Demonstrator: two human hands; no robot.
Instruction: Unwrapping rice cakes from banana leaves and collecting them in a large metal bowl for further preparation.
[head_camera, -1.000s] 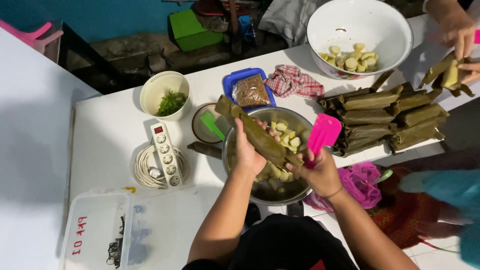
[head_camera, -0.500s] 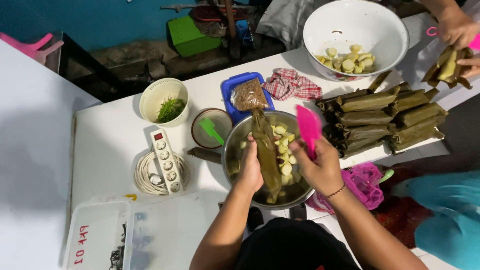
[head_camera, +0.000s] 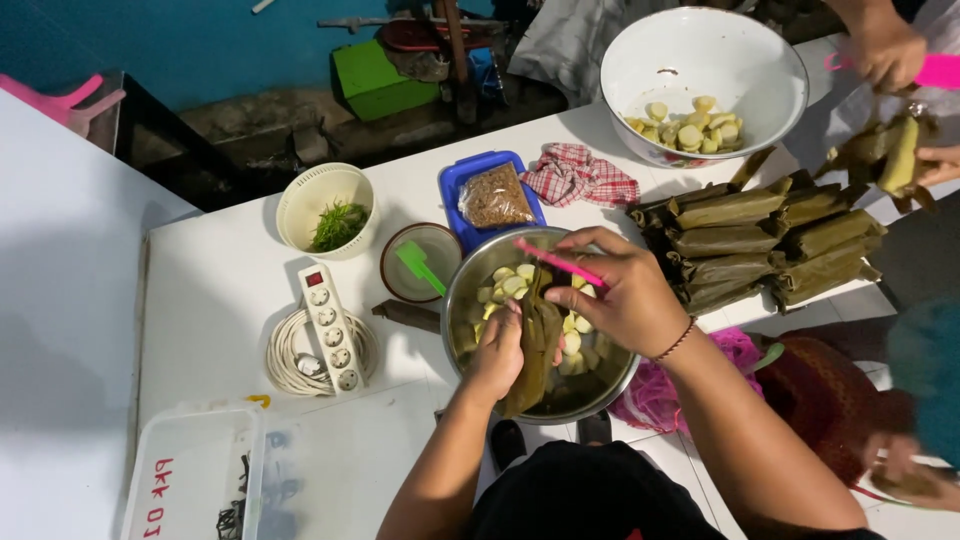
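Note:
My left hand (head_camera: 495, 352) grips a long brown-green leaf strip (head_camera: 535, 355) held lengthwise over a steel bowl (head_camera: 462, 300). The bowl holds pale round food slices (head_camera: 507, 285). My right hand (head_camera: 615, 290) hovers just right of the leaf and pinches a flat pink plastic tool (head_camera: 556, 262), which points left over the bowl. Both hands are above the bowl, close together.
A stack of leaf-wrapped parcels (head_camera: 760, 240) lies to the right. A white bowl of slices (head_camera: 700, 75), a blue tray with a brown packet (head_camera: 492, 195), a checked cloth (head_camera: 580, 175), a cream basket of greens (head_camera: 325, 210), a power strip (head_camera: 328, 325) and another person's hands (head_camera: 895, 60) surround it.
The leaf has swung from slanting across the bowl to lying lengthwise in my left hand. My right hand turned the pink tool from upright to flat and brought it left over the bowl.

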